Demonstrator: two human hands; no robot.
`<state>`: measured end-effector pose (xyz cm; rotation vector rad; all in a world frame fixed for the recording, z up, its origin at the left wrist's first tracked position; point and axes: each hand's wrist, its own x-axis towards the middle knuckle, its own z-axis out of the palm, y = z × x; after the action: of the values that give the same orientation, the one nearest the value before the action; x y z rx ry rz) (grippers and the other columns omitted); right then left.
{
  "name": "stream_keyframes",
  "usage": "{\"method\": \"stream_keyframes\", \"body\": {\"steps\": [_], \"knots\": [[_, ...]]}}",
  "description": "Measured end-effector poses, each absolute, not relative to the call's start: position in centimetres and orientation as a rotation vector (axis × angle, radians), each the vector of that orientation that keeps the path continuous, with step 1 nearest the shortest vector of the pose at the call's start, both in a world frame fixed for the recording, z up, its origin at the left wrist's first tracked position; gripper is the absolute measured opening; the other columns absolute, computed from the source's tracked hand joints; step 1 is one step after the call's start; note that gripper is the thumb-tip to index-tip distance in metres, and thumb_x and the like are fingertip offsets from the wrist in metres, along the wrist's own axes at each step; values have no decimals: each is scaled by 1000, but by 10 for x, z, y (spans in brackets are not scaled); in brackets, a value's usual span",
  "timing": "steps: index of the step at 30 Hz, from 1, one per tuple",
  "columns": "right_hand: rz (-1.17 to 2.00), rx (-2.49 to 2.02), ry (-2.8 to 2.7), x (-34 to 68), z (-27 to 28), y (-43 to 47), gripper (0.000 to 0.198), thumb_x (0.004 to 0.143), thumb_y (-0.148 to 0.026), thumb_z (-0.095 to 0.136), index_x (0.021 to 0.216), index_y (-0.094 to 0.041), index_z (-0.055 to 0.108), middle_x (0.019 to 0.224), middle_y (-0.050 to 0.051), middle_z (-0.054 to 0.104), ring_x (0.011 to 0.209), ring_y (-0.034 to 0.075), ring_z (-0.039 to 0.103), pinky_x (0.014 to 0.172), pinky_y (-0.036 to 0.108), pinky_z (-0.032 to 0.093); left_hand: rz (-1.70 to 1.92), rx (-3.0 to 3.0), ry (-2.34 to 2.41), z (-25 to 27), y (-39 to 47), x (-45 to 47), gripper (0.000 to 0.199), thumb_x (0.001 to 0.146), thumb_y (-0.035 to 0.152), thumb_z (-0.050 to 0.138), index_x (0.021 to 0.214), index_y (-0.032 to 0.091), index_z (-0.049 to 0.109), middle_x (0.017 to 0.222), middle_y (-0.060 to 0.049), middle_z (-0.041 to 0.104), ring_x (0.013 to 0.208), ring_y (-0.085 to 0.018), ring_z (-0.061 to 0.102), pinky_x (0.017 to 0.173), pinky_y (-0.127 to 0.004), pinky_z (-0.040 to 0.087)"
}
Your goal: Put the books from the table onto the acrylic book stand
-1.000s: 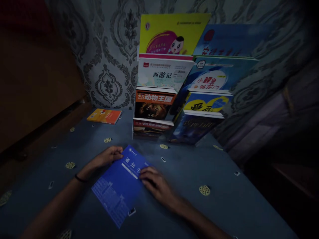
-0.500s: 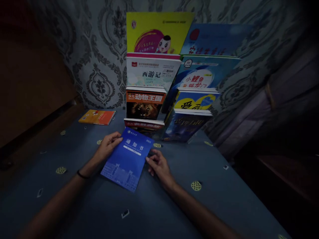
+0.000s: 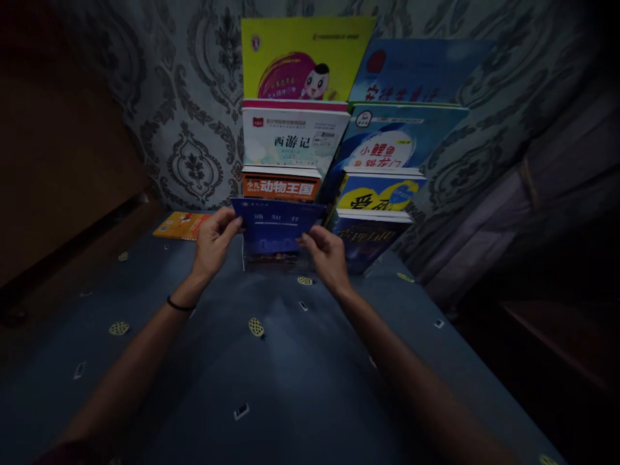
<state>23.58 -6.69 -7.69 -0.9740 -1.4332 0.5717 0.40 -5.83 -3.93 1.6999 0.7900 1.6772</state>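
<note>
Between my two hands is a blue booklet [image 3: 278, 229] with white lettering, tilted and seen at a steep angle. My left hand [image 3: 216, 242] pinches its left edge between thumb and fingers. At its right edge my right hand [image 3: 327, 255] grips it the same way. The booklet stands in front of the left column of upright books and covers most of the front one. Above its top edge shows an orange-topped book [image 3: 281, 186]. To the right of my right hand is a dark blue book [image 3: 371, 236], front of the right column.
Behind rise a yellow-green book [image 3: 300, 45], a white book [image 3: 293, 135] and several blue ones against the patterned wall [image 3: 194, 155]. An orange book [image 3: 179, 225] lies flat at the left on the blue tablecloth [image 3: 194, 400]. A curtain [image 3: 489, 213] hangs at the right.
Both hands have moved the blue booklet forward and up, from above the table to the front of the left book column. Its cover now leans away, and my right hand has closed on its edge.
</note>
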Motion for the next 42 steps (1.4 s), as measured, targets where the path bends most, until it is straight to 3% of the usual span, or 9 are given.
{"method": "stream_keyframes", "body": {"steps": [10,15,18,22,28,35,42], "knots": [[447,-1074,-1513,236,-97,-52,18,89,-35,51,81,-22,59,77,2,62,76,21,63,73,33,53,1704,1725,826,-58,-40,13,23,86,42,68,82,19,63,74,3,56,69,-12,57,67,-23,56],[214,-1250,-1570,241,-108,-53,16,88,-35,51,79,-23,56,80,4,60,75,22,60,74,36,52,1675,1943,1103,-74,-38,10,18,89,33,60,77,20,61,76,1,53,72,-13,53,61,-22,45],[203,-1282,-1542,241,-111,-53,12,89,-35,51,89,-23,55,85,6,64,81,24,63,76,39,52,1587,2064,1225,-79,-37,9,18,91,32,56,77,20,58,73,2,54,68,-14,52,62,-25,41],[186,-1308,-1531,238,-115,-53,19,91,-33,50,106,-22,53,95,9,67,85,25,64,79,42,53,1504,2054,1285,-83,-37,13,11,91,30,51,86,22,57,78,1,62,70,-15,58,66,-27,43],[-12,-1423,-1672,238,-119,-54,17,95,-28,40,96,-21,55,97,13,64,91,28,61,83,44,51,1557,2012,1306,-87,-39,17,8,90,31,54,92,24,53,82,1,63,73,-16,60,69,-27,45],[-117,-1550,-1748,235,-120,-57,14,95,-24,41,94,-22,55,87,10,66,77,24,62,69,35,47,1552,1988,1412,-96,-37,16,27,92,31,56,116,23,48,81,1,62,77,-19,62,72,-30,45],[26,-1632,-1770,229,-113,-64,24,95,-19,43,119,-15,48,86,11,72,72,26,68,60,31,43,1526,2072,1394,-94,-37,12,10,93,29,55,101,23,58,78,1,63,71,-18,62,69,-29,46]]}}
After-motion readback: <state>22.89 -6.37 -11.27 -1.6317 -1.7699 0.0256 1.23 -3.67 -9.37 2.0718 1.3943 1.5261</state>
